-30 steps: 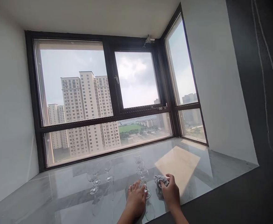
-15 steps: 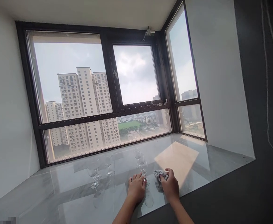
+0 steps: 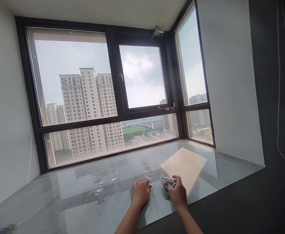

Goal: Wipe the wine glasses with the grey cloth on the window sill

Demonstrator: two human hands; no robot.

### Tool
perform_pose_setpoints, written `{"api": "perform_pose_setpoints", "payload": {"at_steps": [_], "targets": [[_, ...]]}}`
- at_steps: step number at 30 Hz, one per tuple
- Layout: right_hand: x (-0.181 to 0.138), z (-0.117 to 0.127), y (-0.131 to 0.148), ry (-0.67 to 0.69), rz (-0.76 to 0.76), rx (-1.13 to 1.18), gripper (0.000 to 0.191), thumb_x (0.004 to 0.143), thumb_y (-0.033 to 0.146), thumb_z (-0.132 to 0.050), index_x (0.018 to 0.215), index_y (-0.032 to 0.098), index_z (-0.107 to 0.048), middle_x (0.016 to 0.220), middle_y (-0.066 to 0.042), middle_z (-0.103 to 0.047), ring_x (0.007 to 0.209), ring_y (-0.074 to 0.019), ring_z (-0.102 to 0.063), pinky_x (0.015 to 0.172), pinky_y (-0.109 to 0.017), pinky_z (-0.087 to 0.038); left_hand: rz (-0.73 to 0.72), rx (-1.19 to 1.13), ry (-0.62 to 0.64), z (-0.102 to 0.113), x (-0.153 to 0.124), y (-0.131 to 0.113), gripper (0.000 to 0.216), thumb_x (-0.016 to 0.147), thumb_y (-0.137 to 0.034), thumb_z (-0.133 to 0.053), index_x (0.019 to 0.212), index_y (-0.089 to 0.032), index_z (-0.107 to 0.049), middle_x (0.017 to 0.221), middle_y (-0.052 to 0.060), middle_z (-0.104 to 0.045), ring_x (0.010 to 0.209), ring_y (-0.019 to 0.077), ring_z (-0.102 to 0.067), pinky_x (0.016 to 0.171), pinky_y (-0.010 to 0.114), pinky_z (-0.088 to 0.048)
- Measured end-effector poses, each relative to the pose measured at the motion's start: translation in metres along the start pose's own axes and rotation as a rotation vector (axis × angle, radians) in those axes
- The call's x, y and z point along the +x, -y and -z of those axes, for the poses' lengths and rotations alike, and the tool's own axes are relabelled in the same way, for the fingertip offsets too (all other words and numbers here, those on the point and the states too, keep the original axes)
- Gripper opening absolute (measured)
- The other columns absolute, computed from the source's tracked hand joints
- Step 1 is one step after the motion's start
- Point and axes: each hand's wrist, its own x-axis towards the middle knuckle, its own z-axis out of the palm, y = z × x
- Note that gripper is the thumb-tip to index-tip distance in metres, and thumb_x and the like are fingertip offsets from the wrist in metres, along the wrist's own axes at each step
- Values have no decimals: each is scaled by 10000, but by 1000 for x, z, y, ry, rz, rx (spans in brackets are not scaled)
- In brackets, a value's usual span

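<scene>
My left hand [image 3: 142, 190] is closed at the foot and stem of a wine glass [image 3: 150, 174], which stands upright on the glossy grey sill; its fingers partly hide the glass. My right hand [image 3: 178, 191] grips a crumpled grey cloth [image 3: 167, 182] and rests it on the sill, to the right of that glass. Right behind the held glass are more clear wine glasses [image 3: 143, 160], overlapping so that they are hard to tell apart. Farther left stand three others: a front glass [image 3: 97, 179], one partly behind it [image 3: 102, 175], and a third [image 3: 113, 171].
The marble-like sill [image 3: 84, 208] has a front edge that slants up to the right. Dark-framed windows [image 3: 142, 76] rise behind it, with a white wall [image 3: 8, 97] at left. A sunlit patch [image 3: 185, 165] lies to the right of the cloth.
My left hand and the wine glass have shifted slightly away from me, toward the glasses behind. My right hand and the cloth stay in place. The view has tilted a little.
</scene>
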Motion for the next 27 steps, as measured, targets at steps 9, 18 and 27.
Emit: {"api": "perform_pose_setpoints", "payload": {"at_steps": [9,18,27], "targets": [[1,2,2,10,-1,5,343,740,458,-516,1013,251,-524,901,-103,-725,813,-295,-700,717,-363,-498,57,-47,-146,-7,0,6,345,963,-240,-465,1248,-242,-661,1326,82,-682,1286,247,-568,1170,464,-310],[1,1,-3,1,-6,27,337,736,460,-555,1008,262,-537,908,-80,-716,800,-271,-696,716,-348,-500,596,-266,-761,34,0,100,547,916,-224,-439,1449,-110,-381,1438,176,-564,1329,275,-528,1113,374,-395],[-1,4,5,11,-7,8,328,746,426,-526,1020,246,-533,926,-99,-723,823,-276,-704,725,-346,-504,880,-261,-493,51,56,149,542,818,-318,-592,1321,-128,-529,1057,193,-735,1079,407,-679,914,507,-476]]}}
